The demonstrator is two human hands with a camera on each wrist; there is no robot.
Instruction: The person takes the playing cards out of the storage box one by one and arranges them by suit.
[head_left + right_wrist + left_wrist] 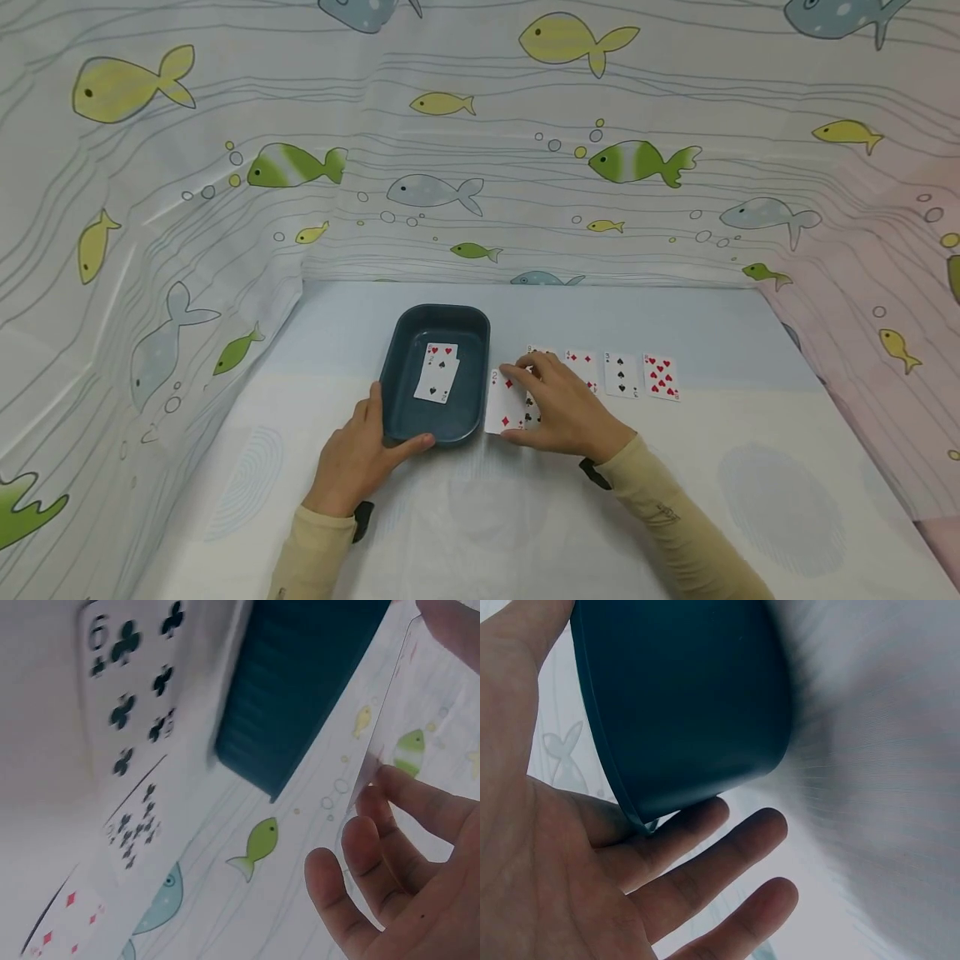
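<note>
My right hand point(566, 412) pinches the two of diamonds point(504, 404) by its edges, between thumb and fingertips, just right of the tray. In the right wrist view this card point(386, 712) stands tilted and shows edge-on. Below the hand lies a six of clubs point(124, 697), mostly covered in the head view. My left hand point(351, 462) rests at the near left corner of the dark blue tray point(402, 375), its thumb along the near rim and its fingers against the left side. Inside the tray, a two of spades point(437, 385) overlaps a hearts card point(442, 349).
Behind and right of my right hand runs a row of face-up cards: a partly hidden black card point(540, 348), a diamonds card point(581, 363), a three of spades point(621, 375) and a hearts card point(662, 377). Fish-patterned sheeting point(525, 225) walls the table's back and sides.
</note>
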